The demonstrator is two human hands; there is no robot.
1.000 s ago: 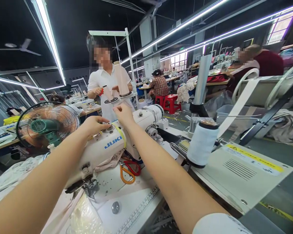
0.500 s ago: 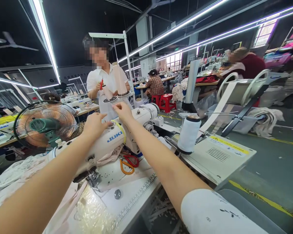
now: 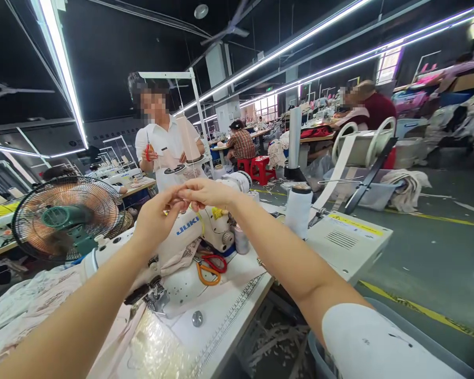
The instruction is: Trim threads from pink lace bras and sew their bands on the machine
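Both hands are raised together above the top of the white sewing machine (image 3: pixel 189 231), fingertips meeting: the left hand (image 3: pixel 156 218) has its fingers curled and pinched toward the right hand (image 3: pixel 205 193), whose fingers close in a pinch against them. What they pinch is too fine to make out for certain; a thin thread (image 3: pixel 181 113) runs down from the overhead thread stand (image 3: pixel 169 76) toward the spot where the fingertips meet. The sewing machine sits on the white table (image 3: pixel 221 316), its needle end toward the near left, with pale fabric (image 3: pixel 23 300) spread to its left. Just beside the machine's base on the near right lie scissors (image 3: pixel 209 266) with orange and red handles. To the right of the machine a white thread cone (image 3: pixel 298 209) stands upright next to a grey control box (image 3: pixel 347 239). On the far left a table fan (image 3: pixel 67 218) faces the scene. Behind the machine a person in a white shirt (image 3: pixel 161 145) stands holding a small red tool beside a tall cone of thread (image 3: pixel 188 139). Farther back, other people sit at work tables near red stools (image 3: pixel 260 168).
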